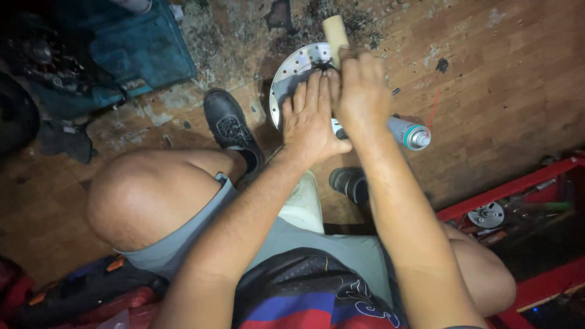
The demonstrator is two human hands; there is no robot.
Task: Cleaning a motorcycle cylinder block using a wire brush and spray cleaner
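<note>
A round metal disc (pixel 291 68) with small holes around its rim lies on the wooden floor between my feet. My left hand (pixel 309 119) lies flat on it, fingers spread toward the middle. My right hand (pixel 359 91) is closed around a tool with a pale wooden handle (pixel 334 31) that sticks up past the disc's far edge. The tool's working end is hidden under my hands. A spray can (pixel 407 132) lies on its side just right of my right wrist.
My black shoes (pixel 230 125) flank the disc. A teal cloth (pixel 143 49) and dark parts lie at the upper left. A red tray (pixel 518 195) with a metal part and tools sits at the right. A white seat (pixel 304 204) is under me.
</note>
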